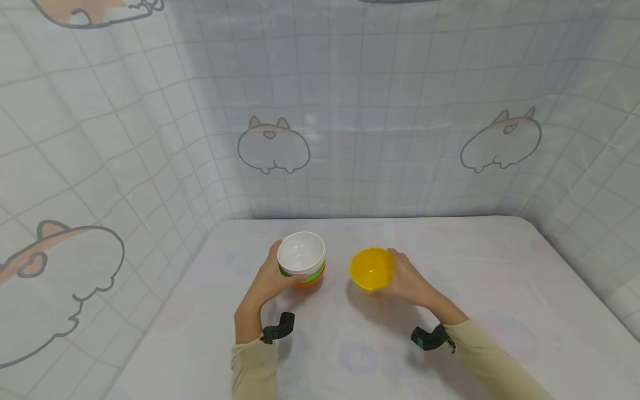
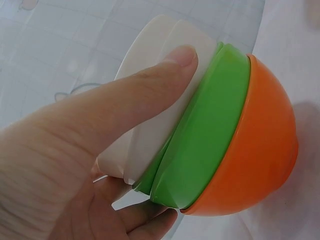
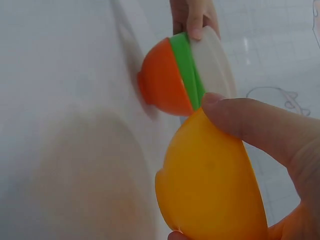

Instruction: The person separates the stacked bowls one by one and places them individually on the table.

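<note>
A nested stack of bowls stands left of centre, a white bowl [image 1: 301,251] on top, green bowls [image 2: 205,130] under the white ones and an orange bowl [image 2: 262,145] at the bottom. My left hand [image 1: 270,280] grips the stack from its left side, thumb across the white rims in the left wrist view. To the right, my right hand [image 1: 406,281] holds a yellow bowl [image 1: 371,269] by its right side, its opening upward; the thumb [image 3: 250,112] lies at its rim. A gap separates the yellow bowl from the stack, and a shadow falls below it.
A pale cloth-covered table [image 1: 350,355] spreads under both hands. Behind it and at the sides hangs a white gridded curtain [image 1: 375,83] with cartoon animal drawings. Dark wrist cameras are strapped at both sleeves.
</note>
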`<state>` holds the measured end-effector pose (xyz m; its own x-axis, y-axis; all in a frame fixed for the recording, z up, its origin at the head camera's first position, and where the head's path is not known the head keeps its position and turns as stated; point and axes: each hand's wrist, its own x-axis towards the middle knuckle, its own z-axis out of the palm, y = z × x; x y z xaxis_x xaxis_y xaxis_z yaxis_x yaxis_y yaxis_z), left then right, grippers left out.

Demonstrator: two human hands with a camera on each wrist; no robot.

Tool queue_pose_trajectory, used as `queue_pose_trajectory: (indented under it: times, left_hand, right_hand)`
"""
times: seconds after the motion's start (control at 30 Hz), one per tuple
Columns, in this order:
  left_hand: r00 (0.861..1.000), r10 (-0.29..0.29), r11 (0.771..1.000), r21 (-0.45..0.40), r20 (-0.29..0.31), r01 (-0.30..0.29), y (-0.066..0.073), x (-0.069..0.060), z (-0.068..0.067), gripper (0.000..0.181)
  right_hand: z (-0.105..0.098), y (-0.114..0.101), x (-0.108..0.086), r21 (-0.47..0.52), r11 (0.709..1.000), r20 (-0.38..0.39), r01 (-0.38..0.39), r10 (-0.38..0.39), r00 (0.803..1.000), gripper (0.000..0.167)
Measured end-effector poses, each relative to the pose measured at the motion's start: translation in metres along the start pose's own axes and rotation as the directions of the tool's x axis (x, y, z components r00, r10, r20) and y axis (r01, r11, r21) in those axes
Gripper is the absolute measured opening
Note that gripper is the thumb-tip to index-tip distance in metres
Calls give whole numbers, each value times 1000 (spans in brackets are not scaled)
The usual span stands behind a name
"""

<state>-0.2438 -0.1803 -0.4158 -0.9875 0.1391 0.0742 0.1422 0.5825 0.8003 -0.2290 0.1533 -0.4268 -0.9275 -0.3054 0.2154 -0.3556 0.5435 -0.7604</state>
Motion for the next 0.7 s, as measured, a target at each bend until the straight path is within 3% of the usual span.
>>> queue_pose_trajectory:
  times: [0.23, 0.7]
  left_hand:
    - [1000, -4, 1000, 0, 1, 4, 0, -1, 0, 117]
    - [1000, -26, 1000, 10, -11, 26, 1, -1, 1, 115]
  right_hand:
    - [2, 13, -9, -14, 1000, -16, -14, 14, 1000, 87]
    - [10, 17, -19, -25, 999, -55, -44, 43, 998, 97]
